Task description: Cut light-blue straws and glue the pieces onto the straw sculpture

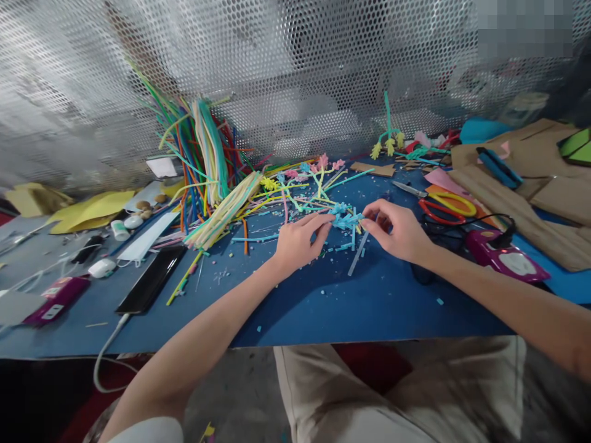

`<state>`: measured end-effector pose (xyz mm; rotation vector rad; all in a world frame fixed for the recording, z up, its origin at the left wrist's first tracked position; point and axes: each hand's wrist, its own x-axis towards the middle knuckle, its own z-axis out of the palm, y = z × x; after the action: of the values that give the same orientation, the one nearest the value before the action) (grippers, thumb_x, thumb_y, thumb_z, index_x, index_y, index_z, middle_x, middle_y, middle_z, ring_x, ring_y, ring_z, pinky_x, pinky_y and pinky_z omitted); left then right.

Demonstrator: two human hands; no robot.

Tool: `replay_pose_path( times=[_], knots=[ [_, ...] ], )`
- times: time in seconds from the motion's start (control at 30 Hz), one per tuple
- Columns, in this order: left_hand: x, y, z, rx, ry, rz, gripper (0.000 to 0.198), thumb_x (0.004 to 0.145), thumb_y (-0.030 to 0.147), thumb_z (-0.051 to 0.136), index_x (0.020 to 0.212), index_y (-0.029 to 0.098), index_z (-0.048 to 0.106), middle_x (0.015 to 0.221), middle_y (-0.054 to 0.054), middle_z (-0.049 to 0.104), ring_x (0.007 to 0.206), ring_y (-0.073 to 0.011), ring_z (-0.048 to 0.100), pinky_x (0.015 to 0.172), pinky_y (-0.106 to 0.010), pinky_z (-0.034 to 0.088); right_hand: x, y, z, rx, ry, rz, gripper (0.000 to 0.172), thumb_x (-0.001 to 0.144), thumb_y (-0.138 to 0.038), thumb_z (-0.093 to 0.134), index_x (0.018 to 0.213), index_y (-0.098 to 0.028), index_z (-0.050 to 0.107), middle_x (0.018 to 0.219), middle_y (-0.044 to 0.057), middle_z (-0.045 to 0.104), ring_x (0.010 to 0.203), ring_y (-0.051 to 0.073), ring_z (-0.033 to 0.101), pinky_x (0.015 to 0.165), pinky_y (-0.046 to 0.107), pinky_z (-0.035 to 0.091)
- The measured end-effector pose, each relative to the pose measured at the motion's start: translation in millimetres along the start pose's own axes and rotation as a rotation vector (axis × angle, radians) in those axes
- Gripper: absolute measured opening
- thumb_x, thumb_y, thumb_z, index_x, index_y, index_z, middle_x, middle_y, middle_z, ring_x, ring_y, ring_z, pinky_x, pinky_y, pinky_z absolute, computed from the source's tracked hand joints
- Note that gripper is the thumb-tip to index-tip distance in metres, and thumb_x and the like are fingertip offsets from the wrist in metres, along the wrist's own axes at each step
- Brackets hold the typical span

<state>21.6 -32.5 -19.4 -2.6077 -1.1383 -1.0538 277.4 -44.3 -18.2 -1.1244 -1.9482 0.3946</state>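
Note:
Between my two hands, just above the blue tabletop, is a small light-blue craft flower cluster (344, 216) made of thin, soft-looking stems. My left hand (302, 240) pinches its left side between thumb and fingers. At its right end, my right hand (394, 229) has its fingertips closed on the blue piece; the exact grip point is small and partly hidden. A translucent stick (357, 253) slants down below the right fingertips, and I cannot tell whether that hand holds it. Behind the hands lie finished-looking pink flowers (323, 162) and yellow ones on thin stems.
A big bundle of colourful stems (207, 160) stands at the back left against a perforated metal screen (314, 67). Scissors (410, 189), orange-and-yellow handles (447, 206) and a purple power strip (505, 255) lie right. A black phone (150, 280) with a cable lies left; blue scraps are scattered around.

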Motion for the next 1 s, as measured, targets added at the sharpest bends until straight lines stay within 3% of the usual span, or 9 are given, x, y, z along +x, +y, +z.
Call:
replay_pose_path(
  times=[0.33, 0.6, 0.83, 1.0],
  knots=[
    [-1.5, -1.1, 0.0, 0.060, -0.058, 0.079, 0.028, 0.100, 0.032, 0.050, 0.116, 0.021, 0.069, 0.088, -0.004, 0.074, 0.069, -0.0109, 0.067, 0.056, -0.022, 0.044, -2.2, -1.5, 0.1, 0.010, 0.031, -0.035, 0.020, 0.095, -0.040, 0.058, 0.091, -0.023, 0.065, 0.076, 0.003, 0.069, 0.064, 0.016, 0.062, 0.062, 0.031, 0.048],
    [-1.5, 0.0, 0.7, 0.051, 0.054, 0.098, 0.021, 0.098, 0.036, 0.060, 0.107, 0.023, 0.073, 0.092, -0.002, 0.077, 0.070, -0.0089, 0.069, 0.057, -0.020, 0.046, -1.5, -2.1, 1.3, 0.016, 0.070, -0.116, 0.017, 0.096, -0.039, 0.057, 0.092, -0.023, 0.065, 0.079, 0.003, 0.067, 0.066, 0.017, 0.061, 0.066, 0.031, 0.050],
    [-3.7, 0.3, 2.6, 0.017, 0.112, 0.088, 0.019, 0.096, 0.036, 0.064, 0.107, 0.026, 0.076, 0.091, 0.001, 0.080, 0.066, -0.0093, 0.072, 0.059, -0.021, 0.051, -1.2, -0.6, 2.1, 0.013, 0.058, -0.102, 0.014, 0.097, -0.036, 0.056, 0.095, -0.024, 0.063, 0.084, 0.004, 0.067, 0.069, 0.017, 0.061, 0.067, 0.033, 0.051],
    [-4.2, -5.2, 5.0, 0.015, 0.108, 0.038, 0.019, 0.096, 0.038, 0.063, 0.103, 0.028, 0.078, 0.089, 0.001, 0.080, 0.066, -0.0109, 0.073, 0.057, -0.022, 0.052, -6.5, -7.7, 0.5, 0.125, 0.236, -0.067, 0.018, 0.093, -0.034, 0.058, 0.110, -0.026, 0.055, 0.096, 0.005, 0.062, 0.073, 0.018, 0.061, 0.071, 0.037, 0.054]
  ],
)
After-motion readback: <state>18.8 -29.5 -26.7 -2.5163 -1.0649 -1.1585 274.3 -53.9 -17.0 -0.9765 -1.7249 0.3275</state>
